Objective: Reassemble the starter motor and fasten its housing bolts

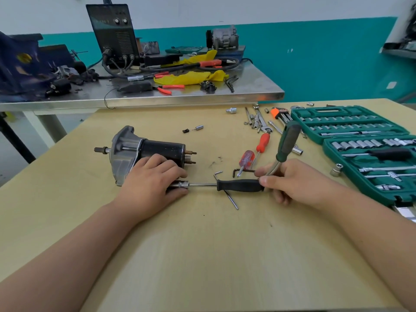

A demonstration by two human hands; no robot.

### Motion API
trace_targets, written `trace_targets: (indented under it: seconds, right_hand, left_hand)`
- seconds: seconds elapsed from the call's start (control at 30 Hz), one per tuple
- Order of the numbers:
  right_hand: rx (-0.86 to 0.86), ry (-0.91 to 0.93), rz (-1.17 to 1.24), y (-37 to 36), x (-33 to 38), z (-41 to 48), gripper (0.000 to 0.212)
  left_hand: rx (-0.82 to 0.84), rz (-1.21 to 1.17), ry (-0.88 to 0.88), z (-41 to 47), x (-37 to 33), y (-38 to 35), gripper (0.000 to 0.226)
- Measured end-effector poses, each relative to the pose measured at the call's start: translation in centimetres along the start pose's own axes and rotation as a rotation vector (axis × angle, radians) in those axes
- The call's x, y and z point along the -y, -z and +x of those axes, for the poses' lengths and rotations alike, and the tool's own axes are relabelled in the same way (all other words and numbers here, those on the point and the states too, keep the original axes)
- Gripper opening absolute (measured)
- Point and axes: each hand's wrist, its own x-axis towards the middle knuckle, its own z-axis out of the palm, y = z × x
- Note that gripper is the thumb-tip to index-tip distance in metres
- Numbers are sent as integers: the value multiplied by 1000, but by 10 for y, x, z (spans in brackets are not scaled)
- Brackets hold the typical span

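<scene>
Starter motor lies on its side at the left centre of the wooden table.
The left hand grips the motor body, fingers curled over the black casing. A black-handled socket driver lies level, its socket at the motor's near edge beside the left thumb. The right hand is closed around the bent shaft of a green-handled driver, thumb touching the black handle's end. Two red screwdrivers lie just behind; an open green socket case sits at right.
</scene>
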Motion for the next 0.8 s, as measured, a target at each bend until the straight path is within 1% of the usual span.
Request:
trace_targets:
  seconds: [0.07, 0.17, 0.2, 0.27, 0.33, 0.37, 0.43, 0.5, 0.57, 0.67, 0.8]
  right_hand:
    - [-3, 1, 7, -1, 3, 0, 9]
    - [-3, 2, 10, -2, 4, 0, 10]
    - [-2, 2, 15, -3, 4, -1, 10]
    - [-10, 26, -5, -4, 1, -2, 13]
    - [-56, 79, -44, -2, -1, -3, 18]
    - [-88, 99, -42, -1, -1, -3, 19]
    - [-124, 101, -4, 2, -3, -1, 18]
    - [-123, 78, 26, 3, -5, 1, 16]
    - [-126, 56, 43, 5, -7, 3, 16]
    - [-157, 44, 64, 9, -10, 4, 17]
    - [-156, 42, 68, 8, -14, 6, 18]
  left_hand:
    - [-14, -21, 43, -2, -1, 0, 43]
    - [-23, -68, 107, 0, -4, 2, 37]
    - [-19, -105, 139, 1, -4, 3, 40]
    - [-23, -220, 223, 1, -3, 7, 56]
    - [-72, -288, 312, -3, 2, 11, 68]
    - [-81, -265, 339, -6, 6, 13, 72]
    - [-34, -186, 368, -11, 13, 16, 75]
    - [24, -144, 352, -14, 15, 17, 70]
    - [42, -102, 317, -14, 12, 15, 61]
    - [23, -67, 325, -11, 9, 11, 55]
    - [-22, -46, 371, -8, 5, 7, 57]
